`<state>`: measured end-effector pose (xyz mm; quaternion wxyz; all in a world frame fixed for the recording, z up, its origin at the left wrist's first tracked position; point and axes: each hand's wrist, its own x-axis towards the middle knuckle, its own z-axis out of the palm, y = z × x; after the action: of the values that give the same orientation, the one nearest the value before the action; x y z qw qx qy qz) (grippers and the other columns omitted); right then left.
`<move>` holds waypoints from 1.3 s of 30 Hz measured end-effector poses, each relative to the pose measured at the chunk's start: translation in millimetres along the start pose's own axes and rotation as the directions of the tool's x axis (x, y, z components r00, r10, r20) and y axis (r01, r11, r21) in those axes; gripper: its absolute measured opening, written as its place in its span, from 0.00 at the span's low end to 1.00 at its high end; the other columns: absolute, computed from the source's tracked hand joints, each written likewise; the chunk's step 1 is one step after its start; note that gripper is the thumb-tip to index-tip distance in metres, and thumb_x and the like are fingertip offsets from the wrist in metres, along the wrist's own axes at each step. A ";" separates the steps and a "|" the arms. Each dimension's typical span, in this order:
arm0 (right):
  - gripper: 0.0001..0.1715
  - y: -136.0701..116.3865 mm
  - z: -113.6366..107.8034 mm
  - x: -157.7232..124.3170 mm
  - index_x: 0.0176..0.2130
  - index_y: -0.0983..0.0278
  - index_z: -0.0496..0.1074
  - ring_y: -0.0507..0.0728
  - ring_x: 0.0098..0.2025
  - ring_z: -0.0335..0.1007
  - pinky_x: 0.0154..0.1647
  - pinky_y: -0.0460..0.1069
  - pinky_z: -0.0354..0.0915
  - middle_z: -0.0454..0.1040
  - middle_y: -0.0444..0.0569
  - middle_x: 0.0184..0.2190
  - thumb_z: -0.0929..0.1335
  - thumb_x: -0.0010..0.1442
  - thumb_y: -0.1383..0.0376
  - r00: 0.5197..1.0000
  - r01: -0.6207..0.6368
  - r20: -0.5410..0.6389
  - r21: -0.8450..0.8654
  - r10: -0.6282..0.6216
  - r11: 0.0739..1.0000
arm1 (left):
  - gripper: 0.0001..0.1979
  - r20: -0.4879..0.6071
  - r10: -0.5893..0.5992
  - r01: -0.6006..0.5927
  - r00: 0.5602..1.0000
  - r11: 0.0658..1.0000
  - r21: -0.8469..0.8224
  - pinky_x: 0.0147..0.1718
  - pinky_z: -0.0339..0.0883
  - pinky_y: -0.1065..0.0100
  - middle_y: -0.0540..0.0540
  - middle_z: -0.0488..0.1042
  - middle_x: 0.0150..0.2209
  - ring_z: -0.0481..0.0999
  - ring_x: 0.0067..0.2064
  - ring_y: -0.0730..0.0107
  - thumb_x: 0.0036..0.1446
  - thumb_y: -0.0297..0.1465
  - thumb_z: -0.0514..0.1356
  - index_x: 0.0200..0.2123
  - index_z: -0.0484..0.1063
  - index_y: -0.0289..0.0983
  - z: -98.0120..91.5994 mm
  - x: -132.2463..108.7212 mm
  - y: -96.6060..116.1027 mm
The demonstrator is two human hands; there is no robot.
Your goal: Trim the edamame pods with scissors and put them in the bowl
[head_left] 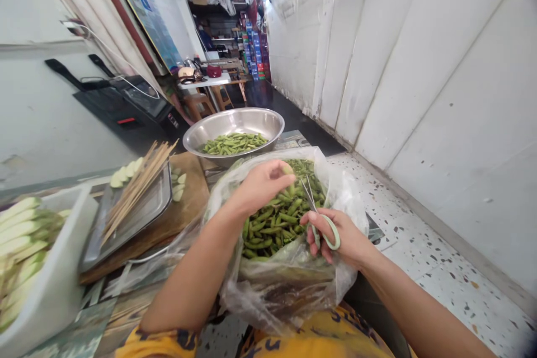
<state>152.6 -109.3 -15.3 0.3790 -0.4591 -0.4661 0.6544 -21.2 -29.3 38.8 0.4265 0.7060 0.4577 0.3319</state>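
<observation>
My right hand (331, 233) grips a pair of scissors (330, 230) with pale green handles, its blades parted and pointing up and away from me. Just left of the blade tips, my left hand (264, 182) pinches a green edamame pod (288, 170) between thumb and fingers. Both hands are over a clear plastic bag (344, 184), rolled open and heaped with edamame pods (272, 229). Beyond the bag sits a wide steel bowl (247, 117) with more pods (235, 144) in its bottom.
On the left, a wooden board (188, 184) bears a metal tray (155, 201) with wooden skewers (136, 187). Nearer me, a white tub (71, 224) holds pale green slices (20, 240). A white wall (403, 67) runs along the right. Behind stand a small table (210, 80) and stools.
</observation>
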 end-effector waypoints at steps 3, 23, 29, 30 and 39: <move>0.27 1.4 0.1 0.3 0.34 0.66 0.67 0.50 0.19 0.68 0.08 0.40 0.57 0.69 0.42 0.20 0.68 0.54 0.45 1.000 0.011 0.001 0.019 -0.011 1.000 | 0.09 0.001 -0.035 0.035 0.999 0.987 -0.159 0.26 0.65 0.73 0.49 0.74 0.24 0.74 0.27 0.73 0.50 0.32 0.62 0.28 0.64 0.35 5.0 0.4 -0.8; 0.27 3.1 0.3 0.2 0.37 0.68 0.68 0.51 0.19 0.68 0.08 0.40 0.57 0.68 0.43 0.20 0.67 0.55 0.45 0.998 0.067 -0.023 0.073 -0.065 0.995 | 0.08 0.074 -0.127 0.127 0.989 0.992 0.008 0.19 0.68 0.71 0.50 0.74 0.20 0.74 0.21 0.70 0.51 0.34 0.62 0.31 0.66 0.37 19.4 -7.0 1.0; 0.26 1.9 1.3 1.6 0.32 0.67 0.68 0.48 0.13 0.62 0.06 0.38 0.49 0.68 0.42 0.16 0.68 0.54 0.46 0.999 0.002 -0.054 0.007 -0.002 1.000 | 0.09 0.241 -0.142 0.114 0.960 0.986 0.125 0.18 0.65 0.72 0.50 0.73 0.19 0.73 0.20 0.70 0.54 0.36 0.57 0.31 0.70 0.36 14.0 -9.8 0.6; 0.25 1.2 1.8 1.6 0.31 0.67 0.68 0.47 0.12 0.60 0.05 0.38 0.46 0.67 0.41 0.15 0.69 0.53 0.46 0.998 -0.020 -0.067 -0.005 0.020 1.000 | 0.09 0.267 -0.148 0.114 0.952 0.984 0.139 0.18 0.65 0.72 0.50 0.72 0.19 0.72 0.20 0.71 0.54 0.36 0.57 0.32 0.70 0.36 11.9 -9.5 0.0; 0.24 1.6 2.1 1.3 0.32 0.66 0.67 0.49 0.16 0.65 0.08 0.40 0.54 0.69 0.42 0.18 0.70 0.53 0.48 0.998 0.020 -0.060 0.051 -0.017 0.998 | 0.05 0.032 0.073 -0.079 0.997 0.965 0.252 0.32 0.66 0.69 0.47 0.74 0.31 0.73 0.32 0.69 0.50 0.28 0.54 0.33 0.67 0.35 -13.0 2.3 -8.4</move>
<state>150.2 -109.2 -16.8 0.4105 -0.4639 -0.4418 0.6489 -34.6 -21.5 36.7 0.3251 0.7753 0.4641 0.2790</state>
